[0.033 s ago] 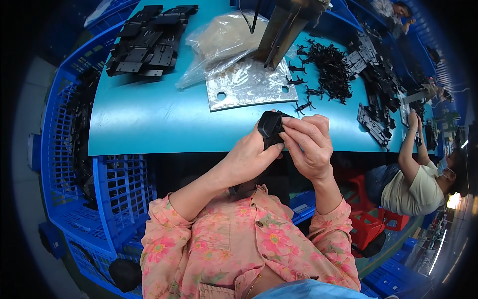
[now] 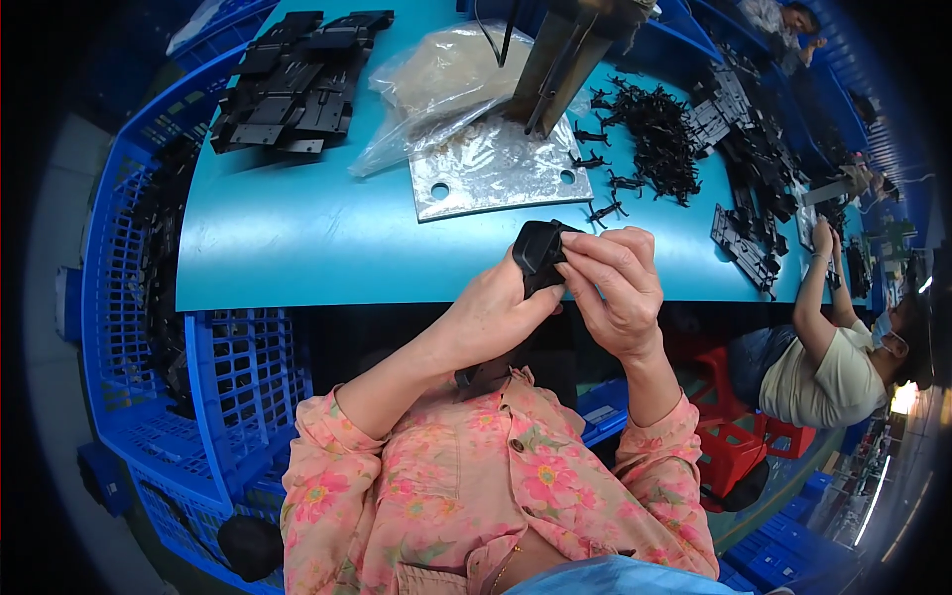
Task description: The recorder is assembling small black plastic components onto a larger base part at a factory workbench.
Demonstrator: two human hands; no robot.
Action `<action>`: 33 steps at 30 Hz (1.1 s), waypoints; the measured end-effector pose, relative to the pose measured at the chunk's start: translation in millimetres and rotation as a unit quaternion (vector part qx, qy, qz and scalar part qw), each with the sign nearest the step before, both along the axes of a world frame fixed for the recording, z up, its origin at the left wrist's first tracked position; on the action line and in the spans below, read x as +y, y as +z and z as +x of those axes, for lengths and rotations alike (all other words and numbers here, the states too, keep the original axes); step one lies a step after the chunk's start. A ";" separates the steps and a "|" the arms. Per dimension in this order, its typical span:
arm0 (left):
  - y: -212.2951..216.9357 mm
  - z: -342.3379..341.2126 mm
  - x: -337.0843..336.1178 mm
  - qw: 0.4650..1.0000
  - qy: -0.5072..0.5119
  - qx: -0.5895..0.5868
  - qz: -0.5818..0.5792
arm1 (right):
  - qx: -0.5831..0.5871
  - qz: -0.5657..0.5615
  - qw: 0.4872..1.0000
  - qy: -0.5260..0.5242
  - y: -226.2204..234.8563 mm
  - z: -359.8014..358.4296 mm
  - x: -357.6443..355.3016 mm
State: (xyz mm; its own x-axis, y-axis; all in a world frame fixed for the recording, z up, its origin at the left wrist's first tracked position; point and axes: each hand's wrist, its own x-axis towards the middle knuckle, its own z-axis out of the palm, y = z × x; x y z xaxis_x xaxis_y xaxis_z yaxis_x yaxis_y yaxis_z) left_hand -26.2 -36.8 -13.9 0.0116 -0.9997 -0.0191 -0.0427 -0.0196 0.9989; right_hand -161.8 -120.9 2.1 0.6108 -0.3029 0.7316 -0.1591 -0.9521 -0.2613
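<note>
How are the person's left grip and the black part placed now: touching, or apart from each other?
Touching. The head view shows it: the left grip is closed about the black part, no gap visible between.

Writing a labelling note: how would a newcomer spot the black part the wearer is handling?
Find the teal table, then the silver plate near its middle. Just below the plate's front edge in the picture, the left hand and right hand meet on the black part. Unlike the black clips heaped right and the black panels stacked left, it is held in both hands.
</note>
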 end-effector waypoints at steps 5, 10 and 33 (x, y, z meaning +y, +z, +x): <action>3.7 6.8 1.7 0.989 -0.017 0.149 0.003 | 0.017 -0.001 1.000 0.012 7.9 0.7 -0.4; 3.9 12.1 2.0 0.947 0.017 0.292 0.129 | 0.079 0.025 0.995 0.055 15.7 6.7 0.3; 9.4 13.9 -0.9 0.926 0.062 0.320 0.190 | 0.083 0.302 0.948 0.059 8.4 -6.7 -4.4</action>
State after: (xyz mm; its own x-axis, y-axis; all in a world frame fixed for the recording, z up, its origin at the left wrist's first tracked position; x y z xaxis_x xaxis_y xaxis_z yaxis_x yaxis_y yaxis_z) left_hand -12.3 -37.7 -4.4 -0.0100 -0.9109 -0.4124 0.5824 -0.3406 0.7381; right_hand -168.5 -125.3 10.5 0.7583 -0.5583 0.3367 -0.1483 -0.6506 -0.7448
